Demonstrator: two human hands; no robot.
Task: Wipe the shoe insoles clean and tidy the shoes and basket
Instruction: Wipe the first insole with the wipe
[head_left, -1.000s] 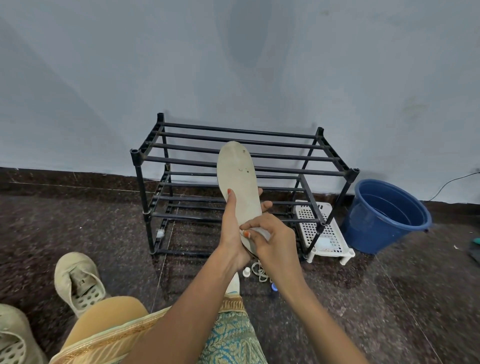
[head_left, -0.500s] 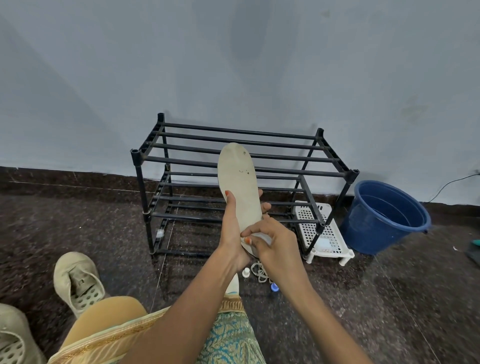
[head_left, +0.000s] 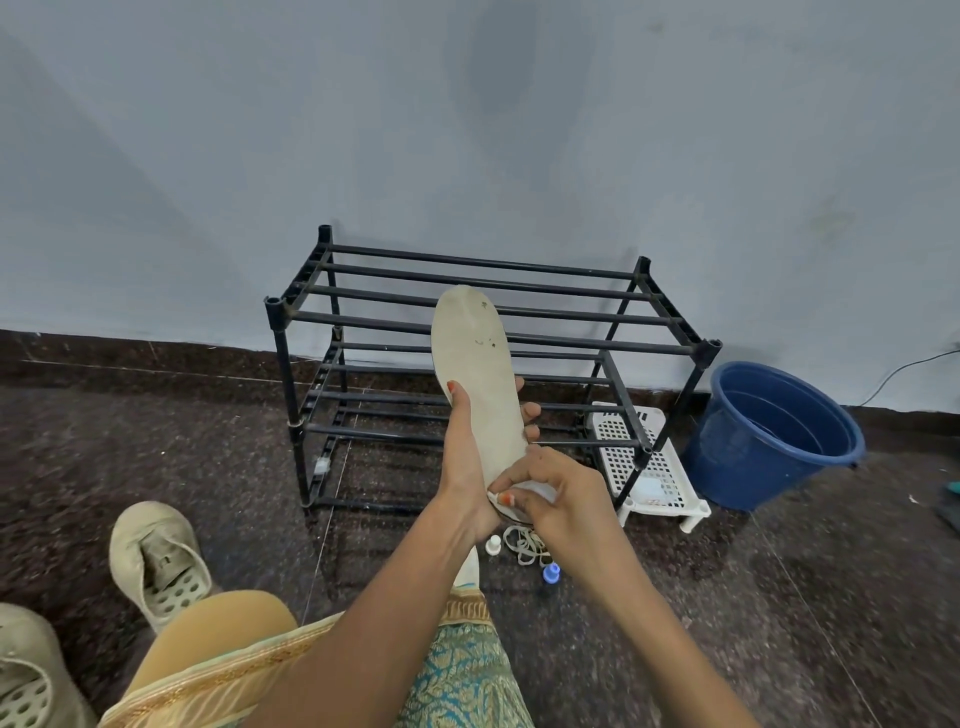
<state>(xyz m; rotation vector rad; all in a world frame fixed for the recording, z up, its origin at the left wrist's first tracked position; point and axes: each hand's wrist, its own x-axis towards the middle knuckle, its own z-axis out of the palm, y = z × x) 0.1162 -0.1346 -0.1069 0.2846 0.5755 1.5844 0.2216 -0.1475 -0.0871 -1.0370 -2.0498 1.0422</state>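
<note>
Beige shoe (head_left: 156, 556) lies on the floor's near left. The right hand (head_left: 563, 501) pinches a white cloth (head_left: 531, 488) against the heel of the upright insole (head_left: 475, 364). The left hand (head_left: 465, 467) grips its lower half before the black shoe rack (head_left: 363, 322). A white basket (head_left: 670, 467) sits beneath its right end.

A single wide-angle camera sits on the person's head, facing forward and tilted down; both forearms climb from the bottom edge to the left hand (head_left: 465, 467), gripping the insole (head_left: 475, 364), and the right hand (head_left: 563, 499), pinching a white cloth (head_left: 527, 488) at its heel, close to the lens near mid-frame; beyond the hands stand the rack (head_left: 519, 285) and the wall (head_left: 467, 130), filling the upper half; the floor (head_left: 156, 441) spreads left of the hands, a shoe (head_left: 156, 561) nearer the camera; the bucket (head_left: 769, 441) lies right of them.
</note>
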